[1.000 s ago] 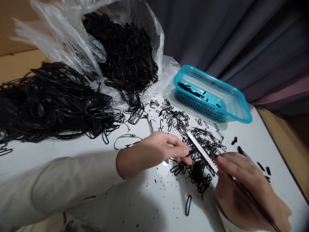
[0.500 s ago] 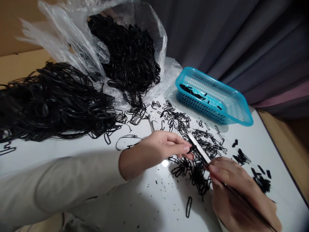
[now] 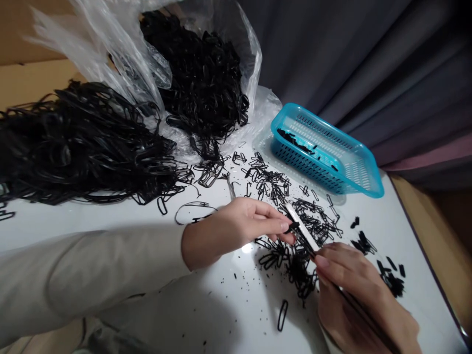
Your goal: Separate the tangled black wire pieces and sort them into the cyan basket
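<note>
My left hand (image 3: 245, 221) pinches a small black piece (image 3: 292, 227) between thumb and fingertips; its exact kind is too small to tell. Wrapped around the dark handle of a slim knife (image 3: 301, 228), my right hand (image 3: 363, 290) holds its pale, flat blade pointing up and to the left. The blade lies right at the black piece, seemingly against it. Below both hands spreads a pile of thin black rubbery loops (image 3: 313, 219), partly hidden by the fingers and knife.
A blue perforated basket (image 3: 368, 184) with some black bits stands at the back right. Small black pieces (image 3: 393, 282) lie right of my right hand. A heap of black strips (image 3: 84, 147) and a clear plastic bag (image 3: 252, 64) full of them occupy the back left of the white table (image 3: 206, 305).
The view has shifted slightly. My left hand still pinches the black piece, which now shows more plainly against the blade; my right hand keeps its hold on the knife.
</note>
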### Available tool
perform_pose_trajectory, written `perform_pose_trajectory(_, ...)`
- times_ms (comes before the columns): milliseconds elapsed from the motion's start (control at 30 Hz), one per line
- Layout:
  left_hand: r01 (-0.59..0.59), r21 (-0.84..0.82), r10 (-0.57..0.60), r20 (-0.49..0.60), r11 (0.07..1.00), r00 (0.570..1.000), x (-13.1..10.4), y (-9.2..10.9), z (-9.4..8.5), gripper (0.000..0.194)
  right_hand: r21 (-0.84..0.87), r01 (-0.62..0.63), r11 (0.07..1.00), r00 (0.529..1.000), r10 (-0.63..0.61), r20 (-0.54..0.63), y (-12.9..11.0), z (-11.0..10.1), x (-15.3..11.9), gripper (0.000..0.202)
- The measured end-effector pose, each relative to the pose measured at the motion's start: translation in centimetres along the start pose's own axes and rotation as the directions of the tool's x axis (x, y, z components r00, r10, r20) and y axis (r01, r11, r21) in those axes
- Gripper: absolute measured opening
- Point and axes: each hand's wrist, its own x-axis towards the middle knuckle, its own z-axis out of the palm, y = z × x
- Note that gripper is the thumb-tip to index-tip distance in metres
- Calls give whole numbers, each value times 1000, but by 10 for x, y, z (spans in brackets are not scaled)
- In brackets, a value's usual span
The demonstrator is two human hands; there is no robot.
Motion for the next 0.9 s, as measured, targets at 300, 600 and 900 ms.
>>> perform_pose_trajectory(300, -5, -27, 5, 0, 1000, 1000, 1, -1, 0, 7, -35, -48, 998, 989, 52, 137, -4, -8, 4, 31)
perform_pose_trajectory(600, -3, 82, 1, 32, 997, 999, -4, 2, -3, 13, 7, 212, 977, 831, -184, 524, 22, -32, 13, 34)
perform_pose_trajectory(900, 8, 92, -12, 43, 996, 999, -2, 2, -4, 11, -55, -39, 998, 975, 50, 217, -12, -12, 6, 43)
